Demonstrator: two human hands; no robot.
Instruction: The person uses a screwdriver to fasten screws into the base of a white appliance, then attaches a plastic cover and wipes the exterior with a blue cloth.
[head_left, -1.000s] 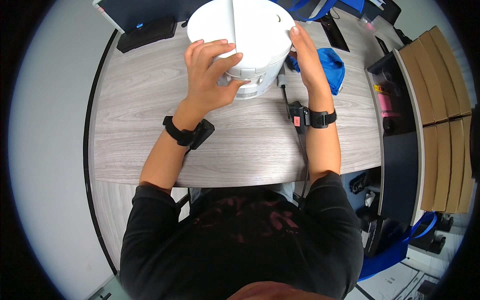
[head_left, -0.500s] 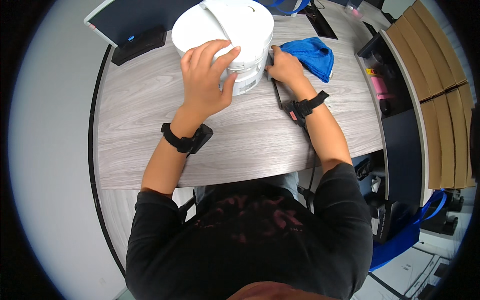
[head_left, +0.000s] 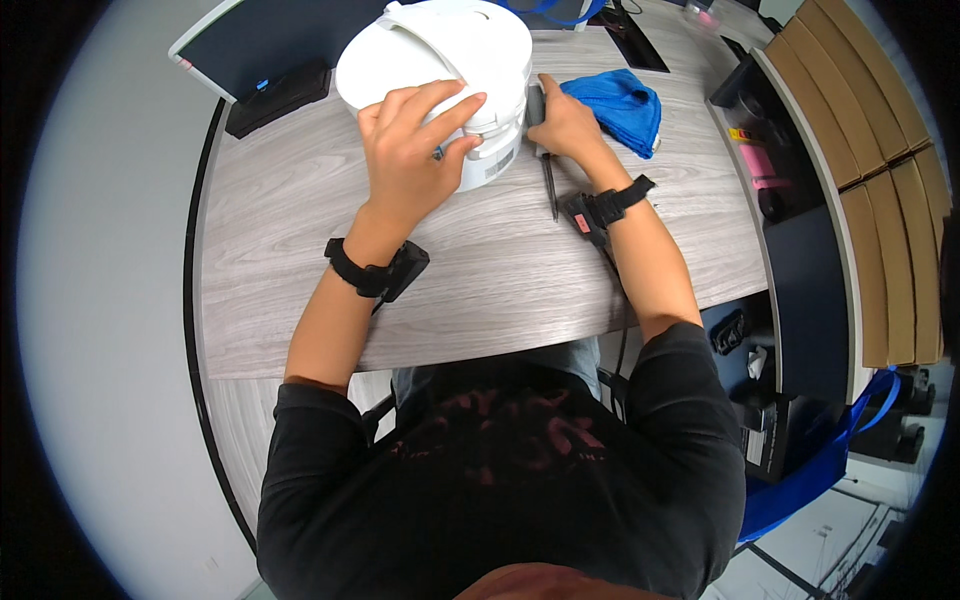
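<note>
A white rice cooker (head_left: 440, 70) stands upright at the far middle of the grey wood-grain worktop (head_left: 300, 270), its lid closed and its handle folded across the top. The left hand (head_left: 415, 150) lies flat against the cooker's near side, fingers (head_left: 450, 105) spread over the rim of the lid; this grip is released, pressing rather than clasping. A label patch shows on the cooker's lower wall just beside the thumb.

The right hand (head_left: 565, 125) sits just to the right of the cooker, its grip clenched around the grey handle of a screwdriver (head_left: 547, 170). The tool's dark shaft points toward the person and its tip rests on or just above the worktop; which one, I cannot tell. The handle is close against the cooker's wall.

A crumpled blue cloth (head_left: 620, 100) lies on the worktop just beyond the right hand, touching or nearly touching the knuckles. Both wrists carry black bands with small black units attached. A black keyboard-like bar (head_left: 280, 95) and a dark monitor (head_left: 270, 45) sit at the far left edge, well apart from the hands.
</note>
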